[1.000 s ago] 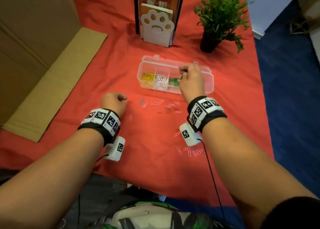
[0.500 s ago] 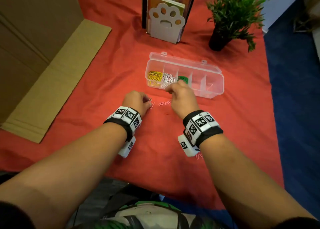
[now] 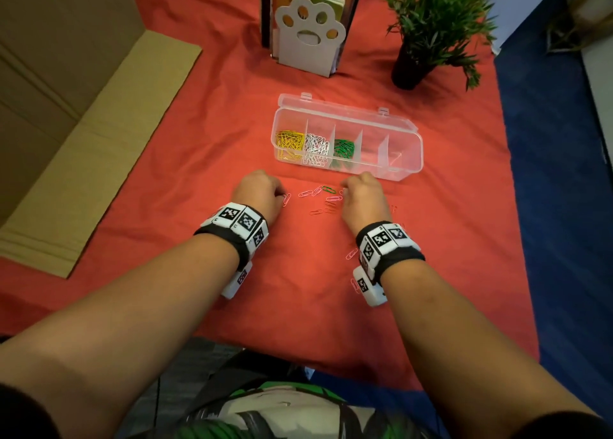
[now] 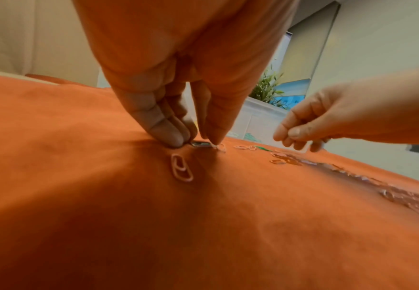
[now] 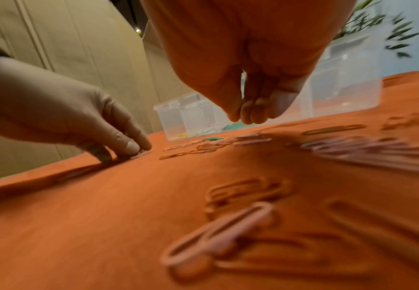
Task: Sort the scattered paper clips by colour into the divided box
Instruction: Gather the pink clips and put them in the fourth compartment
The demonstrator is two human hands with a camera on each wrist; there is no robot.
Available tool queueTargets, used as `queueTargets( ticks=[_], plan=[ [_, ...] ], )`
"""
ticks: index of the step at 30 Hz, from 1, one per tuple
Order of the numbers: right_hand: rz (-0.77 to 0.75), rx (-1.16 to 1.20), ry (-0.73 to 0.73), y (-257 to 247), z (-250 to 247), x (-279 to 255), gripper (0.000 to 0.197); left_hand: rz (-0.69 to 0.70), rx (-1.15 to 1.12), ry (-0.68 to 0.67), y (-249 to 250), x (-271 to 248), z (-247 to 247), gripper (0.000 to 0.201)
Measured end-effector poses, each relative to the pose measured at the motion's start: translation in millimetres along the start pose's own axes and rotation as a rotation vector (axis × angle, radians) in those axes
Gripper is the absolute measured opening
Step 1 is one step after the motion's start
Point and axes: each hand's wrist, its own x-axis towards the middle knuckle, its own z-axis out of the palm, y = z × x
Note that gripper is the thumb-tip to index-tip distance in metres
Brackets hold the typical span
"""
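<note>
The clear divided box (image 3: 404,159) lies on the red cloth, with yellow clips (image 3: 290,143), white clips (image 3: 316,146) and green clips (image 3: 343,148) in its three left compartments. Pink clips (image 3: 311,193), one green clip (image 3: 329,189) and red clips (image 3: 318,211) lie scattered in front of it. My left hand (image 4: 198,142) pinches a pale paper clip (image 4: 201,144) flat on the cloth; another pink clip (image 4: 182,169) lies just behind it. My right hand (image 5: 243,117) hovers low over the clips, thumb against curled fingers, with nothing seen between them.
A large cardboard box (image 3: 83,133) fills the left side. A paw-shaped book holder (image 3: 310,37) and a potted plant (image 3: 428,33) stand behind the divided box. More pink clips (image 3: 351,254) lie by my right wrist. The cloth ends at blue floor (image 3: 564,206) on the right.
My right hand left the box's green compartment and came down to the scattered clips. My left hand moved right to the clips and closed its fingertips on one.
</note>
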Motion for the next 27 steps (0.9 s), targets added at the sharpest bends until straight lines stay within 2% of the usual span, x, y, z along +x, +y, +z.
queueTargets(
  ticks=[4, 8, 10, 13, 17, 22, 25, 27],
  plan=[
    [-0.075, -0.090, -0.080, -17, 9, 4, 0.019, -0.002, 0.035, -0.028, 1, -2, 2, 0.017],
    [-0.076, -0.154, -0.135, -19, 8, 4, 0.025, -0.044, -0.088, 0.013, -2, -6, 3, 0.013],
    [-0.061, -0.118, -0.139, -15, 4, 2, 0.020, -0.108, -0.180, 0.038, -6, -8, -1, 0.013],
    [0.036, 0.082, -0.152, -10, -4, -1, 0.011, -0.185, -0.215, 0.051, -16, -13, -9, 0.021],
    [0.200, 0.362, -0.142, -5, -4, -7, 0.019, -0.182, -0.097, 0.102, -22, -15, -8, 0.021],
    [0.258, 0.553, -0.106, -7, -4, -13, 0.020, -0.100, 0.126, 0.125, -4, -13, 2, 0.024],
    [0.269, 0.573, -0.095, -6, -7, -16, 0.019, -0.040, 0.187, 0.123, 1, -11, 8, 0.020],
    [0.264, 0.552, -0.062, -4, -13, -16, 0.018, -0.049, 0.210, 0.108, 2, -10, 10, 0.020]
  ],
)
